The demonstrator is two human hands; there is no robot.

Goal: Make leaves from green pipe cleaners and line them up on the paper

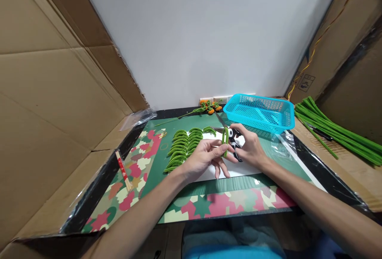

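My left hand point(209, 155) pinches a green pipe cleaner point(225, 136) bent into a narrow upright loop. My right hand point(249, 145) grips a pair of scissors point(236, 151) with black and white handles, its blades apart and pointing up and left, just behind the loop. Whether the blades touch the pipe cleaner I cannot tell. Left of my hands, bent green pipe cleaner pieces point(179, 149) lie in two columns, with another small piece point(209, 130) at the top. A white sheet point(205, 174) lies beneath my hands.
A blue perforated basket point(259, 125) stands behind my right hand. Orange flowers on a green stem point(211, 107) lie at the back. Long green pipe cleaners point(343, 131) and a black pen point(320, 133) are at right. Wrapped chopsticks point(123, 169) lie left. Cardboard walls point(53, 92) flank the table.
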